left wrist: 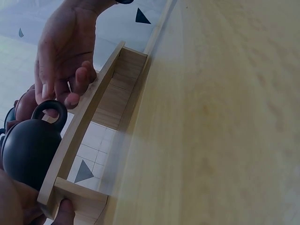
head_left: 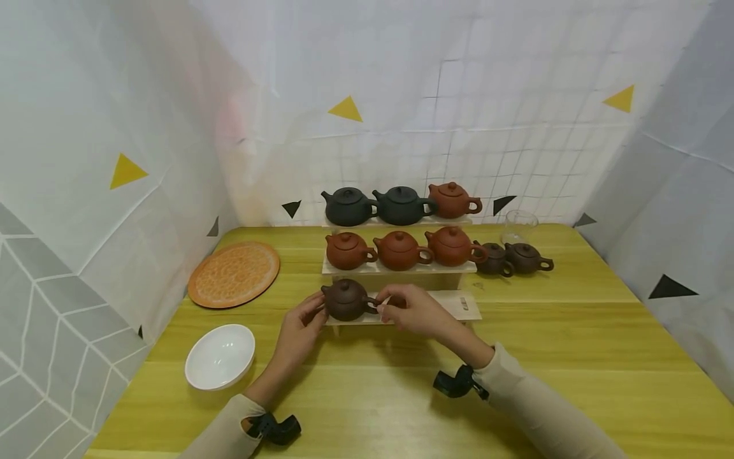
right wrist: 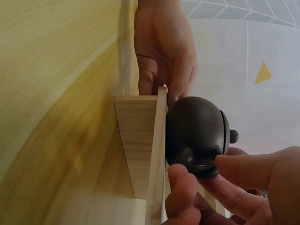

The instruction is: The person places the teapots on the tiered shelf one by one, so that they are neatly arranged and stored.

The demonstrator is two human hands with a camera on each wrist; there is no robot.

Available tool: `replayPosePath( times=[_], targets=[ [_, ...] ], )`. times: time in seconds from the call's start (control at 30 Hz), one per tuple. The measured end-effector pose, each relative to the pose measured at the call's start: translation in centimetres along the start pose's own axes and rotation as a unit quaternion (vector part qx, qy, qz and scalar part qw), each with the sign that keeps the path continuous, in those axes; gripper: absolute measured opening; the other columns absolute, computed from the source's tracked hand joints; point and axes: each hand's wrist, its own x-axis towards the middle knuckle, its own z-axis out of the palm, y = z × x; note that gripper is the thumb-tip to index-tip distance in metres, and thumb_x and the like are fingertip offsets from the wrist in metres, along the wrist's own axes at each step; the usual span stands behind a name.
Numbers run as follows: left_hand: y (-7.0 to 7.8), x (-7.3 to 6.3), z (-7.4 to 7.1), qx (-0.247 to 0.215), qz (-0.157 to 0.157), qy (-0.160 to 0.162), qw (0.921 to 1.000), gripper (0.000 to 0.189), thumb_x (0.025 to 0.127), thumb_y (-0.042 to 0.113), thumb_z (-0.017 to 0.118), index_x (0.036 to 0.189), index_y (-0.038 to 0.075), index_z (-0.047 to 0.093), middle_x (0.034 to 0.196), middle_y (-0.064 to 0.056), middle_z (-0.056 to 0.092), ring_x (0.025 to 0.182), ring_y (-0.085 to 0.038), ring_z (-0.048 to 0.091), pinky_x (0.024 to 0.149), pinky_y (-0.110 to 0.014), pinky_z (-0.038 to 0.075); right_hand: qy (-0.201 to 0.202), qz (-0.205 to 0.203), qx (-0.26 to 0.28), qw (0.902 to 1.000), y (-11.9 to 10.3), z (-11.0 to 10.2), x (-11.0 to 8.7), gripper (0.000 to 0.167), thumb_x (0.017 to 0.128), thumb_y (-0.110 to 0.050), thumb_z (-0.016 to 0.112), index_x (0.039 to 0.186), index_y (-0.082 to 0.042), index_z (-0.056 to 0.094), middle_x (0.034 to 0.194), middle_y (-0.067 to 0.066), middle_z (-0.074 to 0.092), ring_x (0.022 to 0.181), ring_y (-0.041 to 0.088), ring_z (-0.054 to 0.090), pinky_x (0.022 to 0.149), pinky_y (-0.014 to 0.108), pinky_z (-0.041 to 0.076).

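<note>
A dark brown teapot (head_left: 346,301) sits upright on the left end of the lowest step of a wooden stand (head_left: 459,305). Its spout points left and its handle right. The left hand (head_left: 302,325) is at the spout side, fingertips against the pot and thumb by the step's end. At the handle, the right hand (head_left: 414,310) pinches with thumb and fingers. In the left wrist view, the handle loop of the teapot (left wrist: 30,152) shows before the right fingertips. The right wrist view has the teapot (right wrist: 197,133) resting against the board, its lid knob in place.
Higher steps hold red-brown teapots (head_left: 398,250) and dark green-black teapots (head_left: 399,205). Right of the stand are two dark brown teapots (head_left: 524,258) and a clear glass (head_left: 520,224). A white bowl (head_left: 220,357) and a round orange mat (head_left: 234,274) lie left on the wooden table (head_left: 367,408).
</note>
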Motion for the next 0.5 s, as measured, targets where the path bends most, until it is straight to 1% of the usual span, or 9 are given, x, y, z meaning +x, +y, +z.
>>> replayPosePath(
  times=[0.1, 0.17, 0.2, 0.23, 0.33, 0.43, 0.5],
  targets=[
    [-0.04, -0.03, 0.01, -0.001, 0.005, -0.003, 1.0, 0.033, 0.1, -0.005, 0.064, 0.134, -0.007, 0.067, 0.144, -0.017, 0.059, 0.128, -0.031, 0.059, 0.093, -0.021, 0.051, 0.001, -0.009, 0.017, 0.9998, 0.12, 0.34, -0.01, 0.012, 0.103, -0.008, 0.064, 0.112, -0.001, 0.07, 0.092, 0.013, 0.072, 0.076, 0.038, 0.064, 0.064, 0.04, 0.054],
    [-0.03, 0.04, -0.01, 0.004, 0.006, -0.003, 1.0, 0.034, 0.1, -0.005, 0.064, 0.134, -0.006, 0.067, 0.144, -0.017, 0.059, 0.128, -0.03, 0.059, 0.094, -0.022, 0.051, 0.004, -0.014, 0.026, 0.9996, 0.06, 0.56, -0.01, 0.011, 0.103, -0.006, 0.064, 0.11, 0.0, 0.07, 0.093, 0.014, 0.072, 0.079, 0.044, 0.065, 0.066, 0.047, 0.056],
    [0.02, 0.08, 0.0, 0.005, 0.004, -0.003, 1.0, 0.034, 0.1, -0.005, 0.064, 0.134, -0.006, 0.067, 0.144, -0.016, 0.059, 0.128, -0.029, 0.059, 0.094, -0.022, 0.051, 0.007, -0.015, 0.027, 0.9995, 0.06, 0.64, 0.01, 0.01, 0.103, -0.006, 0.064, 0.109, 0.0, 0.07, 0.093, 0.014, 0.072, 0.081, 0.045, 0.066, 0.068, 0.051, 0.057],
    [0.05, 0.11, -0.01, 0.007, 0.002, -0.003, 1.0, 0.034, 0.1, -0.005, 0.064, 0.134, -0.006, 0.067, 0.144, -0.016, 0.059, 0.128, -0.029, 0.059, 0.095, -0.023, 0.051, 0.01, -0.016, 0.024, 0.9995, 0.05, 0.7, 0.03, 0.01, 0.103, -0.006, 0.064, 0.108, -0.001, 0.071, 0.092, 0.014, 0.072, 0.08, 0.045, 0.067, 0.068, 0.051, 0.057],
    [0.03, 0.17, -0.04, 0.015, -0.001, -0.003, 0.9999, 0.034, 0.1, -0.006, 0.063, 0.134, -0.006, 0.067, 0.144, -0.017, 0.059, 0.129, -0.028, 0.058, 0.096, -0.023, 0.05, 0.014, -0.015, 0.02, 0.9996, 0.06, 0.79, 0.1, 0.009, 0.103, -0.007, 0.066, 0.107, -0.002, 0.071, 0.091, 0.013, 0.072, 0.078, 0.043, 0.068, 0.067, 0.049, 0.057],
    [-0.05, 0.08, -0.05, 0.016, -0.001, -0.002, 0.9999, 0.035, 0.1, -0.006, 0.063, 0.134, -0.006, 0.067, 0.144, -0.017, 0.059, 0.129, -0.029, 0.058, 0.096, -0.021, 0.05, 0.008, -0.012, 0.013, 0.9998, 0.1, 0.69, 0.1, 0.01, 0.103, -0.009, 0.067, 0.109, -0.002, 0.072, 0.093, 0.013, 0.073, 0.077, 0.04, 0.068, 0.064, 0.041, 0.056],
    [-0.08, 0.03, -0.04, 0.012, -0.001, 0.0, 0.9999, 0.035, 0.1, -0.006, 0.062, 0.134, -0.005, 0.067, 0.144, -0.017, 0.059, 0.129, -0.029, 0.058, 0.095, -0.021, 0.05, 0.003, -0.011, 0.005, 0.9999, 0.07, 0.48, -0.03, 0.013, 0.103, -0.012, 0.067, 0.112, -0.003, 0.071, 0.095, 0.013, 0.073, 0.078, 0.038, 0.069, 0.065, 0.039, 0.056]
  ],
)
